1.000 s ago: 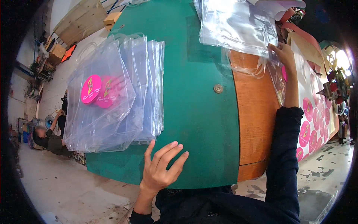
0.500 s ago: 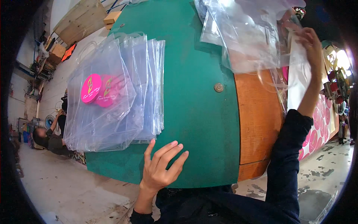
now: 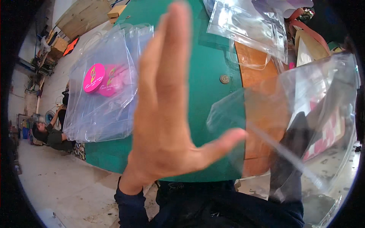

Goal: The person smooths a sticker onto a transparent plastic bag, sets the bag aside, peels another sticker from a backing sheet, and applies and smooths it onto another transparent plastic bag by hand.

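Observation:
My left hand (image 3: pixel 163 129) is raised close to the camera, slightly blurred. Its fingers point up, its thumb is spread to the right, and nothing is in it. A clear plastic bag (image 3: pixel 273 95) with a pale strip-like handle is in the air at the right, smeared by motion. Through it shows my dark right sleeve (image 3: pixel 291 148); the right hand itself is lost behind the plastic and its glare. Behind my left hand lies a stack of clear bags (image 3: pixel 99 121), with round pink labels (image 3: pixel 94 78) showing on the top ones.
The green tabletop (image 3: pixel 213 49) meets an orange-brown wooden surface (image 3: pixel 256 148). More clear bags (image 3: pixel 247 22) lie at the far right. A round metal fitting (image 3: pixel 224 79) is set in the green top. Another person (image 3: pixel 53 133) is low at the left.
My left hand has risen from the table's near edge toward the camera. One clear bag has come away from the far-right pile toward me, and my right hand has dropped out of sight behind it.

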Tool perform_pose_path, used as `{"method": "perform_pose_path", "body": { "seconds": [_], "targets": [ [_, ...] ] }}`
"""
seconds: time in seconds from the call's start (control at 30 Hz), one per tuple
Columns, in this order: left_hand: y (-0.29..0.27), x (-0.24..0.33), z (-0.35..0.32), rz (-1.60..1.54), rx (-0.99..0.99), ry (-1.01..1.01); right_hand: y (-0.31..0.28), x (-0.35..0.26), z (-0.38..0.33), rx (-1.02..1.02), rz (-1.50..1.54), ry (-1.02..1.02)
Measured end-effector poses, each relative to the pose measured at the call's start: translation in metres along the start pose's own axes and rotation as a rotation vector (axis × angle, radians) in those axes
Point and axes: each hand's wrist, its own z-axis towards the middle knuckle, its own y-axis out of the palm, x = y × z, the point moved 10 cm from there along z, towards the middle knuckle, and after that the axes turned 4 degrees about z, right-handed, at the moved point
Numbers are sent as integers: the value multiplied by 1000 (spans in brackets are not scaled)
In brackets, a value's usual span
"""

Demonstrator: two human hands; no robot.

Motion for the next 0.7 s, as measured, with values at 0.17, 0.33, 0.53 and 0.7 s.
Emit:
{"method": "perform_pose_path", "body": {
  "seconds": [0.17,0.33,0.53,0.7],
  "targets": [
    [41,43,0,-897,-306,14,76,-76,-19,-156,140,-78],
    [51,31,-9,-1059,-362,-297,128,-124,-49,-256,283,-125],
    [99,-13,-88,-1864,-2,-975,158,-156,-85,-855,622,-234],
    [98,3,-173,-1970,-276,-1285,135,-125,-118,-1486,823,-122]
  ]
}}
